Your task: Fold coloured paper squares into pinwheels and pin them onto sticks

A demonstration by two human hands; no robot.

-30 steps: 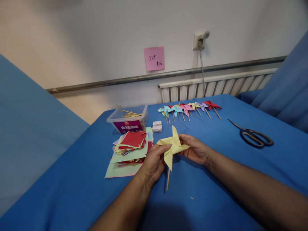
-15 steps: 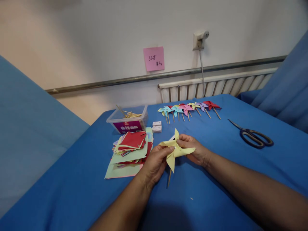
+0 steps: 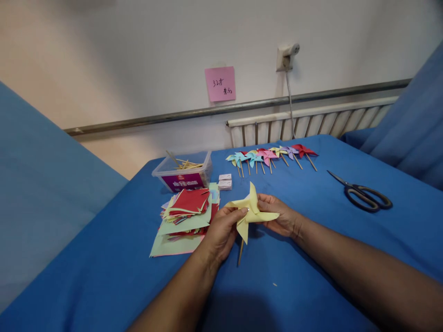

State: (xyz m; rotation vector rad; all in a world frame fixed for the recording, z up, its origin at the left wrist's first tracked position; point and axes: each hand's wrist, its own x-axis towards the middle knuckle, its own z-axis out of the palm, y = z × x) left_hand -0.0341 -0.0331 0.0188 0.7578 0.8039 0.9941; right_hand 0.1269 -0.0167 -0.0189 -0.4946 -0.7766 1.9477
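Note:
A yellow paper pinwheel (image 3: 254,216) is held up over the blue cloth, its folded blades facing me. My left hand (image 3: 223,230) grips it from the left, thumb pressed near the pin at the centre. Below the blades its wooden stick (image 3: 240,253) slants down. Closed at the right side of the same pinwheel is my right hand (image 3: 278,216), its fingertips partly hidden behind the paper.
Stacked cut paper sheets (image 3: 190,201) lie to the left, before a clear plastic box (image 3: 183,180) of wooden sticks. Two small white boxes (image 3: 225,184) stand beside it. Several finished pinwheels (image 3: 266,157) lie at the back; black-handled scissors (image 3: 363,193) rest on the right.
The pinwheel has shifted slightly left and up, turning a little. My right thumb has moved off the front near its centre to behind the paper. My left hand keeps its hold.

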